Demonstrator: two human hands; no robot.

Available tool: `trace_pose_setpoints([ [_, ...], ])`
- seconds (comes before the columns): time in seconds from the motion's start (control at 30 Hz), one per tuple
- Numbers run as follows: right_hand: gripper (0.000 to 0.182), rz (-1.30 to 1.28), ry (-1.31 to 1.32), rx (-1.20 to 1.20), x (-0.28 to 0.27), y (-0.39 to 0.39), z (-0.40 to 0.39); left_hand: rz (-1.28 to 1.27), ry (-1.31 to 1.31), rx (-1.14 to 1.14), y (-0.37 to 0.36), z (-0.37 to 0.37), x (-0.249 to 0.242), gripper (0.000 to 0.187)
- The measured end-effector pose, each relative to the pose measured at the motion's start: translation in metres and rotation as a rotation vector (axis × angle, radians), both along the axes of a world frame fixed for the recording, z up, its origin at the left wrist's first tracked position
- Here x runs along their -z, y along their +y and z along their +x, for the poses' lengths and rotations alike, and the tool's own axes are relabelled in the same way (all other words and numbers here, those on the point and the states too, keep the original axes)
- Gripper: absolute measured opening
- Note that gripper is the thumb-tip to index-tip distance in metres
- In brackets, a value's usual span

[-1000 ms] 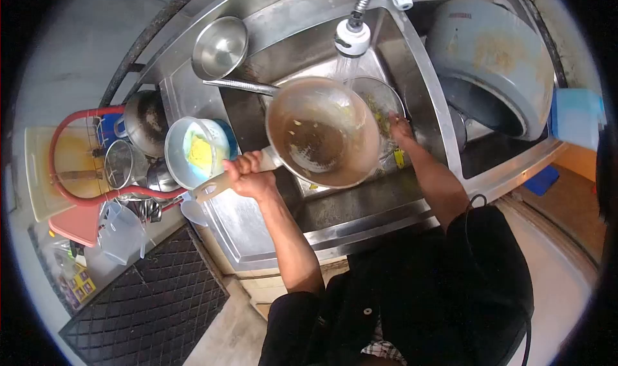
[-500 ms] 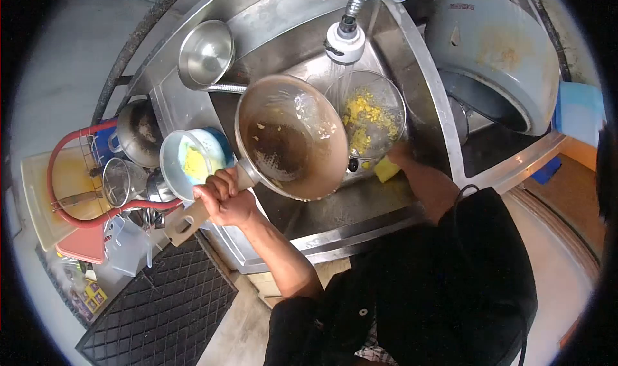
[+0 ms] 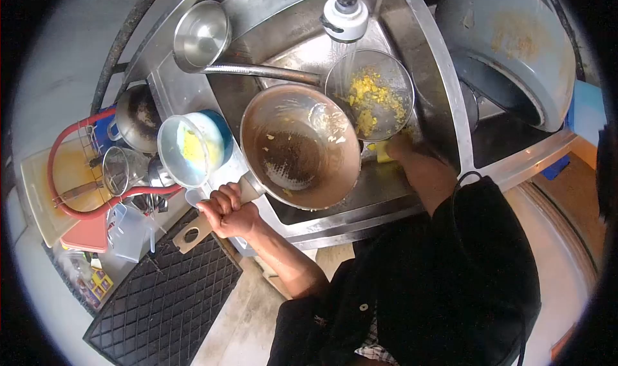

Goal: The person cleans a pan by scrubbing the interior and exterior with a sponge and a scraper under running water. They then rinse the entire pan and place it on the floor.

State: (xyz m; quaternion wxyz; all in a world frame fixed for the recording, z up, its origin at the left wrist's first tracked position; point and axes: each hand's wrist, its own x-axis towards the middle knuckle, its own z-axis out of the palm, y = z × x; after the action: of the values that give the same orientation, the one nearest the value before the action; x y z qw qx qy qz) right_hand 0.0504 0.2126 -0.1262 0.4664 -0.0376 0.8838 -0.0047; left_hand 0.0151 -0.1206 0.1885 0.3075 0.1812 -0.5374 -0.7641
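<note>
**Head view: dirty pan pulled back from the tap**

Head view, looking down over the person's shoulder. The left hand is clenched around the wooden handle of the brown pan, which hangs tilted over the sink, flecks of food stuck inside. A second ago the pan sat under the tap; it has swung toward seven o'clock, so the water now falls into the glass bowl of yellow scraps at the pan's two o'clock. The right hand has dropped to the bowl's near edge by a yellow sponge; whether it grips the sponge I cannot tell. I'd judge the pan is being brought round for scrubbing.

At ten o'clock lies a steel ladle; at nine, a pale bowl. The grey cooker pot carries a small dark label, unreadable.
</note>
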Motion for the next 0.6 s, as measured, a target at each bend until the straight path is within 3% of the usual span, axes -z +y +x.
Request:
trace_pose_setpoints([
  [0.07, 0.039, -0.075, 0.11, 0.128, -0.019, -0.011, -0.011, -0.019, 0.021, -0.003, -0.004, 0.003, -0.007, 0.052],
  [0.13, 0.044, -0.281, -0.319, -0.218, 0.024, -0.002, -0.008, 0.002, 0.019, -0.047, -0.008, 0.011, -0.012, 0.052],
  [0.17, 0.044, -0.271, -0.318, -0.216, 0.062, 0.006, 0.006, -0.017, 0.013, -0.066, -0.007, 0.012, -0.014, 0.052],
  [0.2, 0.043, -0.36, -0.267, -0.003, 0.109, 0.013, 0.027, -0.024, 0.015, -0.063, -0.008, 0.014, -0.016, 0.051],
  [0.27, 0.042, -0.444, -0.202, 0.208, 0.15, 0.032, 0.03, -0.029, 0.027, -0.06, -0.01, 0.015, -0.017, 0.051],
  [0.33, 0.032, -0.283, -0.072, -0.688, 0.15, 0.042, 0.019, 0.008, 0.056, -0.043, -0.012, 0.019, -0.017, 0.051],
  [0.37, 0.032, -0.279, -0.066, -0.688, 0.148, 0.048, 0.019, 0.009, 0.063, -0.042, -0.011, 0.021, -0.018, 0.051],
  [0.43, 0.024, -0.06, 0.379, 0.446, 0.09, 0.056, 0.005, -0.03, 0.037, -0.068, -0.01, 0.024, -0.019, 0.051],
  [0.53, 0.019, -0.07, 0.311, 0.58, 0.058, 0.05, -0.018, -0.013, 0.045, -0.102, -0.004, 0.025, -0.02, 0.051],
  [0.6, 0.02, -0.115, 0.412, 0.548, 0.108, 0.06, -0.012, -0.029, 0.012, -0.103, 0.002, 0.024, -0.018, 0.05],
])
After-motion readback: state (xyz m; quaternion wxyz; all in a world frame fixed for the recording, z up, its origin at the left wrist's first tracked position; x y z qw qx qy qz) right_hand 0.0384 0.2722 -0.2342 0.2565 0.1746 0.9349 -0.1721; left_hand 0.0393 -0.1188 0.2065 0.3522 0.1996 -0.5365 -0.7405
